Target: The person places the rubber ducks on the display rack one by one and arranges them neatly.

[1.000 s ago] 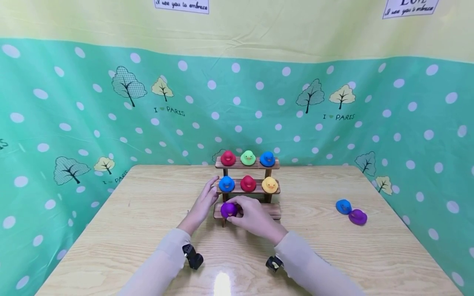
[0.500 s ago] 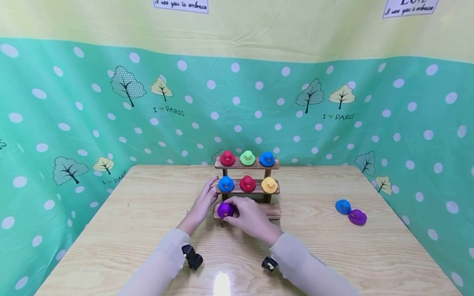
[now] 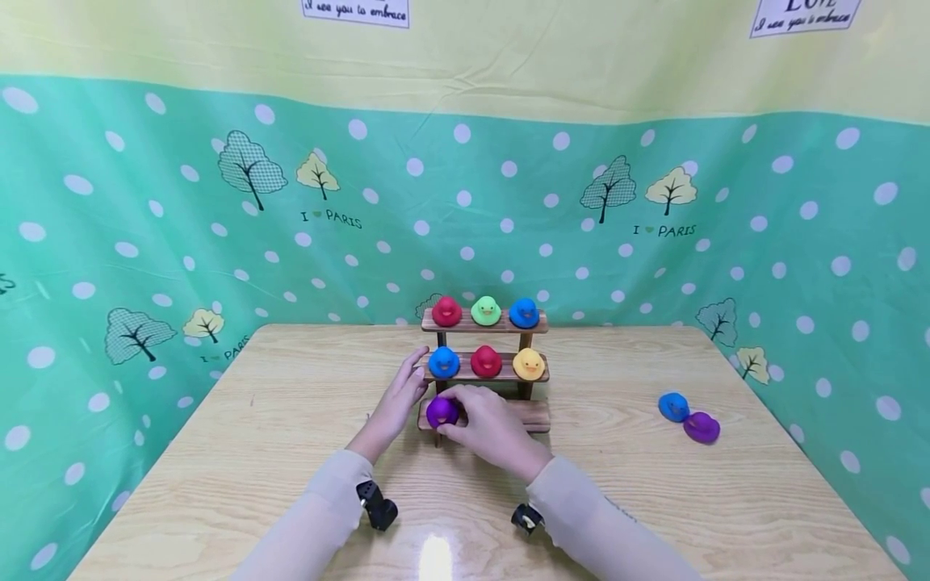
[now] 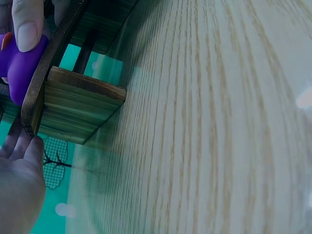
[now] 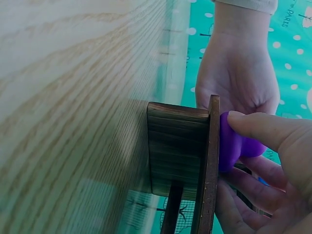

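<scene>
My right hand (image 3: 490, 428) pinches a purple rubber duck (image 3: 441, 412) at the left end of the bottom shelf of a three-tier wooden stand (image 3: 534, 415). In the right wrist view the thumb and fingers hold the purple duck (image 5: 230, 144) from both sides, its base at the shelf board (image 5: 210, 161). My left hand (image 3: 392, 407) is beside the stand's left side, fingers extended near the middle shelf. In the left wrist view the left fingertips (image 4: 31, 151) are right at the edge of the shelf board.
On the top shelf sit a red duck (image 3: 446, 311), a green duck (image 3: 486, 311) and a blue duck (image 3: 524, 312). The middle shelf bears blue (image 3: 444, 362), red (image 3: 486, 361) and yellow ducks (image 3: 529, 364). Another blue duck (image 3: 673, 407) and purple duck (image 3: 701, 427) lie at the table's right.
My right hand has shifted the purple duck slightly left along the bottom shelf, mostly in the first half second. The left hand has stayed in place.
</scene>
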{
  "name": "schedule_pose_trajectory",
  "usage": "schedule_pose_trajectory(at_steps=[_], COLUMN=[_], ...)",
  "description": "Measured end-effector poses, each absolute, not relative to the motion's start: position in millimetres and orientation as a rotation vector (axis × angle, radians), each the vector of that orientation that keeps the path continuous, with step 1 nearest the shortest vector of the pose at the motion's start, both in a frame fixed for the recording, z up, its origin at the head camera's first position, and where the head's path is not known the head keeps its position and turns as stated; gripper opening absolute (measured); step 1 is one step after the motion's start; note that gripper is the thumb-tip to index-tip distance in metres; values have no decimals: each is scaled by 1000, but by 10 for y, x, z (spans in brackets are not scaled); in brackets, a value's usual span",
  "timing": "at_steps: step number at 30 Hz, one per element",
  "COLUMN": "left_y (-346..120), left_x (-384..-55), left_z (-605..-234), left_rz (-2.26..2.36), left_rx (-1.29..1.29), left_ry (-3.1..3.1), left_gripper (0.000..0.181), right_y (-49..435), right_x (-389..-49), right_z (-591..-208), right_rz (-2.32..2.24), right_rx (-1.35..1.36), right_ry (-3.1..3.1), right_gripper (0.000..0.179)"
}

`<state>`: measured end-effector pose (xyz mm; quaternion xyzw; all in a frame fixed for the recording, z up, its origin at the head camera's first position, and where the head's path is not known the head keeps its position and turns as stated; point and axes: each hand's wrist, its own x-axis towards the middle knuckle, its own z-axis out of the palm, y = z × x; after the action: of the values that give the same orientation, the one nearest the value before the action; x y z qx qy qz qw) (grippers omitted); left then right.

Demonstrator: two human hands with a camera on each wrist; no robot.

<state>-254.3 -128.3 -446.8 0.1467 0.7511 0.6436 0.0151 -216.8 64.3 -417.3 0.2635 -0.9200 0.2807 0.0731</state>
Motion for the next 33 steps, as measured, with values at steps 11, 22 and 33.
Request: schedule_pose_trajectory(at_steps=[11,22,33], left_y=[-1290,-1284,-1268], left_x=[-2554,-2564,-2534], left_z=[-4478,-4497,-4457], left_rz=[2018,1997,2008], left_rx=[456,432,431], left_ry=[2331,2360,2347], left_gripper=[50,50,51], right_y=[643,738,898], right_x=[-2174,-2152,-2135], right_z=[-4180,-4161,-4172], right_rz=[830,985,1108], right_rx=[794,855,885], right_ry=[-2756,-2712,-2697], right_gripper=[48,44,39])
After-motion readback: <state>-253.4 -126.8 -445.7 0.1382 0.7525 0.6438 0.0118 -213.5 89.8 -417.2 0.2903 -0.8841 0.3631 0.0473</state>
